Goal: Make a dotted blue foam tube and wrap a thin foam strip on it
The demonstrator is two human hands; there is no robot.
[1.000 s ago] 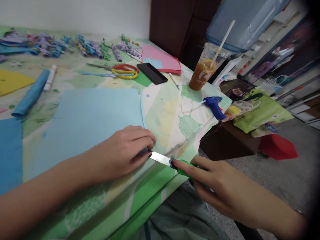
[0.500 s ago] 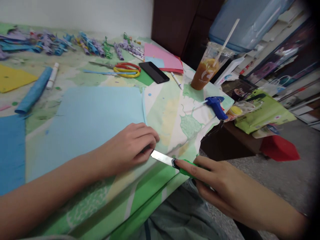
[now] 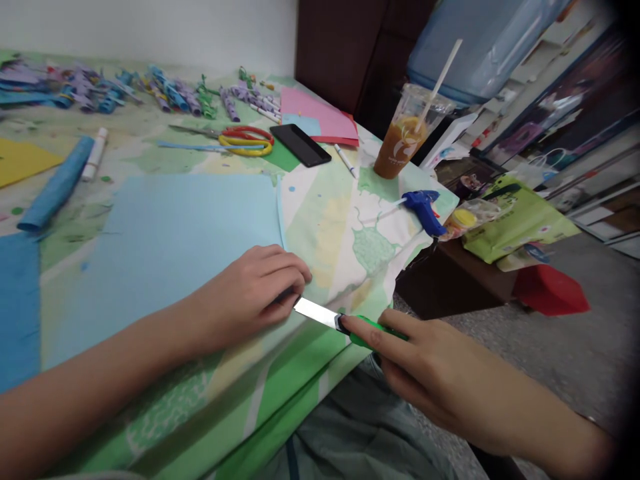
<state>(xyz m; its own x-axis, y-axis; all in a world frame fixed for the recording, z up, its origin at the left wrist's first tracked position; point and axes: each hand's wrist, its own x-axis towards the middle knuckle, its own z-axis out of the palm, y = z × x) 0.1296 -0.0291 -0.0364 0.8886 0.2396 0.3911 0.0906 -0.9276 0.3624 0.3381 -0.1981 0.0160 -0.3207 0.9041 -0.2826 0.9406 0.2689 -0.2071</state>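
My right hand (image 3: 440, 373) grips a green-handled utility knife (image 3: 367, 333), forefinger stretched along its back. The long silver blade (image 3: 316, 313) lies almost flat and points left, its tip under the fingers of my left hand (image 3: 255, 293). That hand presses palm-down, fingers curled, on the near right corner of a large light blue paper sheet (image 3: 165, 233). The sheet lies on a table with a green patterned cloth (image 3: 345, 227).
Beyond the sheet lie red-and-yellow scissors (image 3: 245, 141), a black phone (image 3: 301, 145), pink paper (image 3: 320, 117), a pen, an iced drink cup with a straw (image 3: 403, 141) and a blue glue gun (image 3: 424, 209). Rolled blue paper (image 3: 55, 190) and paper scraps are at the left. The table's edge runs beside my right hand.
Both hands and the knife keep the same pose at the sheet's corner. Only the view has shifted slightly, first one way and then back.
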